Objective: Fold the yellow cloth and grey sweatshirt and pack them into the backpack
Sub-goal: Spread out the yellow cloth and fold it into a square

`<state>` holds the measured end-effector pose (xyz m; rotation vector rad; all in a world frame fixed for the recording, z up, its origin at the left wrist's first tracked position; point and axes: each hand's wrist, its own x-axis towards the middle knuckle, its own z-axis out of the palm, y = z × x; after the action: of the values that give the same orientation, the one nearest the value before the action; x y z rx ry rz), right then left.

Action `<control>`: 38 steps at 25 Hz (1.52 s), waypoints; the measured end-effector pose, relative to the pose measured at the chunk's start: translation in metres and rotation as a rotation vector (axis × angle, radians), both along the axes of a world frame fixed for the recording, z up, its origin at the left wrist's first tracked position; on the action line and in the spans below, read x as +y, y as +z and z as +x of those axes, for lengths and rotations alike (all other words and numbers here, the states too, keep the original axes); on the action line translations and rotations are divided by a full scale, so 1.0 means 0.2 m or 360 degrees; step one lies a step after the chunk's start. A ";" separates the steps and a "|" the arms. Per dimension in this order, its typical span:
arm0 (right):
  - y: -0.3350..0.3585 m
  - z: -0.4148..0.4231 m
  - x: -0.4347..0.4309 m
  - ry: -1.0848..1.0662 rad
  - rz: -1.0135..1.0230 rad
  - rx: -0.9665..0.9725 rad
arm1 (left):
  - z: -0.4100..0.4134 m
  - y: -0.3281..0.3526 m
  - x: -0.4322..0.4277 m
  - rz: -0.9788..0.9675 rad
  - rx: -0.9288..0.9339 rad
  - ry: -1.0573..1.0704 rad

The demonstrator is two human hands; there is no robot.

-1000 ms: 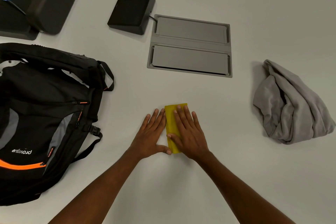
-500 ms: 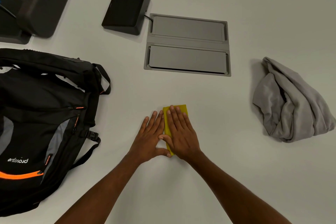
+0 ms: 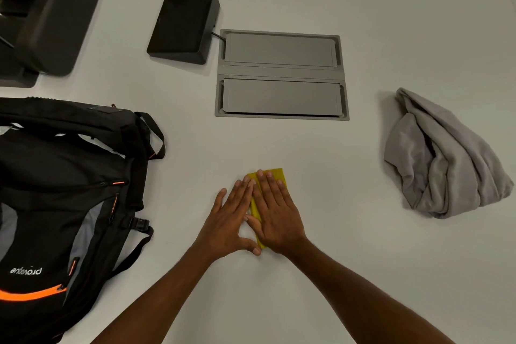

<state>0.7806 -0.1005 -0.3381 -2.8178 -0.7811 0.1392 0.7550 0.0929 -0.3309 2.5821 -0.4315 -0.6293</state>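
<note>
The yellow cloth (image 3: pixel 276 174) lies folded into a narrow strip on the white table, near the middle front. My right hand (image 3: pixel 275 218) rests flat on top of it, fingers straight, and hides most of it. My left hand (image 3: pixel 229 220) lies flat beside it on the left, its fingertips at the cloth's left edge and its thumb touching the near end. The grey sweatshirt (image 3: pixel 446 165) sits crumpled in a heap at the right. The black backpack (image 3: pixel 61 204) with orange zips lies at the left, front side up.
A grey hatch with two lids (image 3: pixel 282 75) is set into the table behind the cloth. A black box (image 3: pixel 184 25) with a cable stands to the left of the hatch. A large black stand (image 3: pixel 47 8) fills the far left corner.
My left hand has slid right until it lies against my right hand and the cloth's left edge. The right hand stays pressed on the cloth.
</note>
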 end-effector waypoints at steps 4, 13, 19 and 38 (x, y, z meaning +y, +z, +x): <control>-0.01 0.00 0.00 0.0003 -0.0018 0.0011 | -0.01 -0.03 -0.02 0.0017 -0.0008 0.0026; 0.03 0.00 -0.01 0.0017 0.0032 0.0081 | -0.01 0.01 -0.02 0.0125 -0.0017 0.0004; 0.11 -0.11 -0.09 -0.0472 0.0411 0.0314 | -0.01 0.00 -0.02 0.0168 -0.0021 -0.0018; 0.40 -0.15 -0.42 -0.1712 0.1610 0.1331 | -0.05 0.41 -0.45 -0.0920 0.1147 0.0559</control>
<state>0.7510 -0.1839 -0.2590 -1.5950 0.6858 0.4959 0.7441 0.0038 -0.2483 1.6793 0.0801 -1.0500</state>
